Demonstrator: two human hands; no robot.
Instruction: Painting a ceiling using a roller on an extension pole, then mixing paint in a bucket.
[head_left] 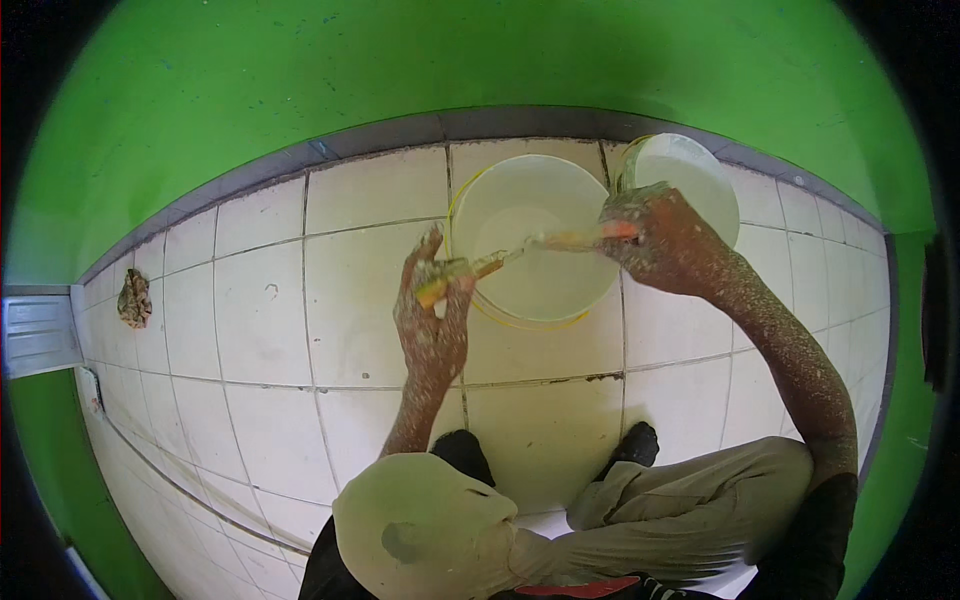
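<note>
Over the bucket's left rim, my left hand (430, 325) is closed round a short yellow-and-orange handled tool (488, 266), its tip pointing right. Opposite it, my right hand (660, 240) grips an orange-handled tool (570, 242) with a pale, coated end that points left. The two tool ends nearly meet above the bucket; motion blur hides whether they touch and their exact kind. Below them stands a white bucket (480, 215) with a yellow rim or handle and pale contents. White specks cover both hands and my right forearm.
A second pale bucket (715, 180) stands behind my right hand, near the green wall (450, 60). A crumpled, stained bundle (134, 299) lies on the tiled floor (260, 420) at far left. A long thin pole (190, 490) runs along the left side. My feet and bent knee are close in front.
</note>
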